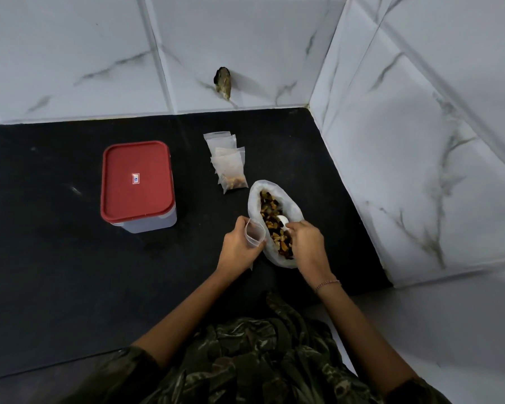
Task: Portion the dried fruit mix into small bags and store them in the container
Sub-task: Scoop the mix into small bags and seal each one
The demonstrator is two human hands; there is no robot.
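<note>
1. Left hand (239, 243): gripping an empty small bag (255, 233), thin, limp film; probably best pinched at the mouth rim.
2. Right hand (305, 243): closed round a white scoop (283, 221) in the dried fruit mix (267, 205), loose, light, spill-prone; near the counter (56, 258) right edge.
3. Stacked bags (231, 167): toward the back edge; container (137, 185), lid on, further left.

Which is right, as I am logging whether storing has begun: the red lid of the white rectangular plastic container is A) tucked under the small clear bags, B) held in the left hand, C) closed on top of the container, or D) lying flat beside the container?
C: the red lid sits closed on the white rectangular plastic container, standing apart from the pile of small clear bags.
</note>
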